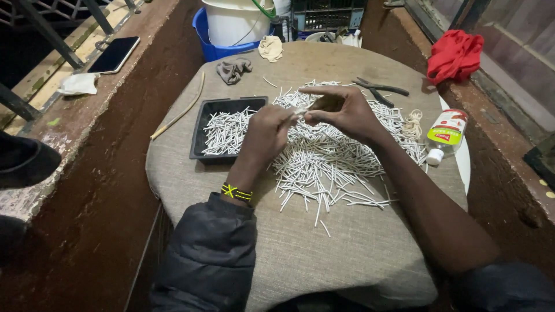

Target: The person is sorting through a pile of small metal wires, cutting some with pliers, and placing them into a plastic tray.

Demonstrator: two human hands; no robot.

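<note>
Bare cloth at the surface (347, 260) near edge leaves room. Mid-surface, the left hand (267, 132) and right hand (344, 111) pinch one white stick (300, 110) together over the big loose pile (335, 156). Fewer sticks lie in the black tray (199, 138) at left, so most seem unsorted. Pliers (378, 89) and bottle (446, 132) crowd the right edge.
</note>
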